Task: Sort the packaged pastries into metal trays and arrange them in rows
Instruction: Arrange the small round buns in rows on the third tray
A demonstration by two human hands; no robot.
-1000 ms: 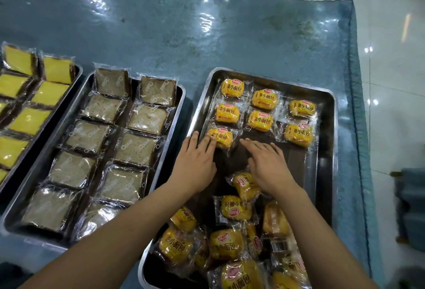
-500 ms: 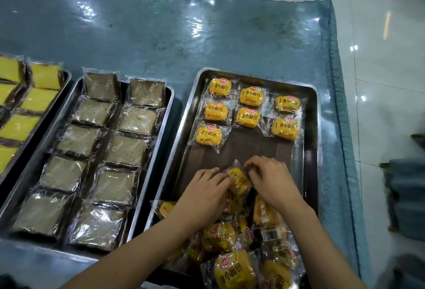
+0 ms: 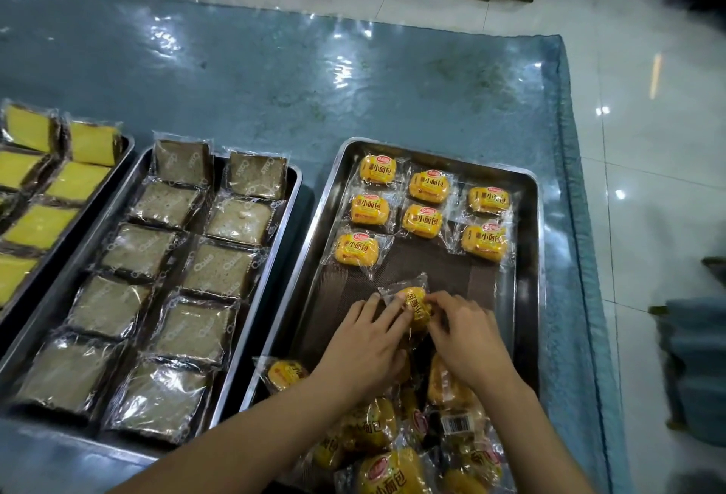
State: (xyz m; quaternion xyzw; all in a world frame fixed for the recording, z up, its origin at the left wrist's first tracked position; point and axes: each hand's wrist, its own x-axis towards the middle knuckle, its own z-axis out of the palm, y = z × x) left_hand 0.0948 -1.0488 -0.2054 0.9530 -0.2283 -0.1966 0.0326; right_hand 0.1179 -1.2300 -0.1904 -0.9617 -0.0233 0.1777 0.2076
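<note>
On the desk [image 3: 393,92]: three metal trays side by side, the right tray [image 3: 528,257] partly filled.
Held bun packet [image 3: 412,303]: just above the tray's bare brown liner [image 3: 444,269], label turned sideways.
Left hand [image 3: 363,348]: fingers stretched flat against the packet's left side.
Right hand [image 3: 465,336]: fingers curled, pinching the wrapper's right edge.
Rows so far: seven yellow buns [image 3: 422,221] at the far end, gaps open in the third row.
Loose pile [image 3: 408,434]: heaped at the near end.
Stray packet [image 3: 285,373]: at the near left rim.
Risk: slippery wrapper sliding from the pinch, landing crooked; wrists brushing the pile, knocking the stray packet overboard.
</note>
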